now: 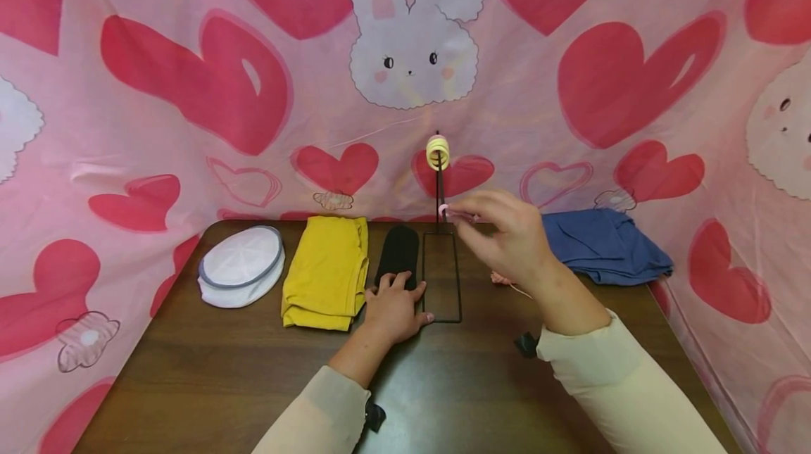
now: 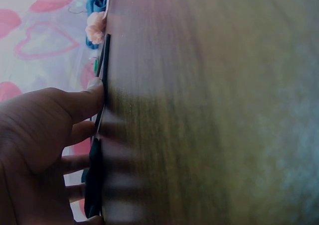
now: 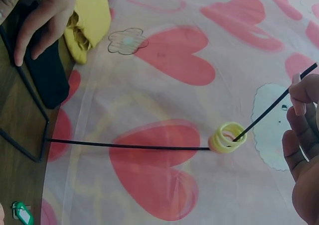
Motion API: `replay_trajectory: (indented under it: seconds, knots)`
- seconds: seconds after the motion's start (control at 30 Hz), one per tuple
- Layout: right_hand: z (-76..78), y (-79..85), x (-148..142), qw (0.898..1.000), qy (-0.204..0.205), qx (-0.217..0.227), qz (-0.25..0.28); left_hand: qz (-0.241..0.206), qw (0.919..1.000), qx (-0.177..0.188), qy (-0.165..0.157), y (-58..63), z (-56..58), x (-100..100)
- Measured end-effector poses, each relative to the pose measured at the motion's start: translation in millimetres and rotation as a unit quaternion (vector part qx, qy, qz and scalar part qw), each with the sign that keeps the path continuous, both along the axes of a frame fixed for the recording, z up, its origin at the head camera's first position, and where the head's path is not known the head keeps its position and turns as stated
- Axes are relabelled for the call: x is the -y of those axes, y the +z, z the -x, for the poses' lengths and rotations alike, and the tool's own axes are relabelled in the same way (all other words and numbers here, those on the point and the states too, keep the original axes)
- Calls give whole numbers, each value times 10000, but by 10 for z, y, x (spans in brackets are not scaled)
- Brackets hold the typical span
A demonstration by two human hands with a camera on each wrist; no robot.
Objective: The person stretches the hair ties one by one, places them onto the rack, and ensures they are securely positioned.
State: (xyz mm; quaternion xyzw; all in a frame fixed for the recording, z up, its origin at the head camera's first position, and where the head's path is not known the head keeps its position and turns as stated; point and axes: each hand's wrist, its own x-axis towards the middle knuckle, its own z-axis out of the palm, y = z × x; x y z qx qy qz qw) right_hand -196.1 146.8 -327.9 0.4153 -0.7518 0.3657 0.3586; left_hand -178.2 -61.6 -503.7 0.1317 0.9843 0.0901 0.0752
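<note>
A black wire stand [image 1: 460, 278] has a rectangular base on the table and an upright rod that bends into an arm. Several yellow ring-shaped hair ties [image 3: 227, 137] hang together at the bend. My right hand [image 1: 507, 232] pinches a pink hair tie [image 1: 444, 210] between thumb and fingertips, at the free end of the arm. My left hand [image 1: 394, 310] lies with fingers spread, its thumb on the base wire and its fingertips on a folded black cloth [image 1: 400, 246] beside the stand.
Left of the black cloth lies a folded yellow cloth [image 1: 326, 271], then a white round bag with a grey-blue rim [image 1: 241, 257]. On the right are a folded blue cloth [image 1: 602, 243], a coral scrunchie [image 1: 499, 278] partly behind my right hand, and a green tag [image 3: 22, 212]. A printed pink curtain hangs behind.
</note>
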Motion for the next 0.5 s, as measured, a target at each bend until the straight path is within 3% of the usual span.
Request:
replay_trajectory:
  seconds: [0.5]
  knots:
    - [336,-76,95,9982,-566,60,182,0,10000,-14,47,1,-1,-5]
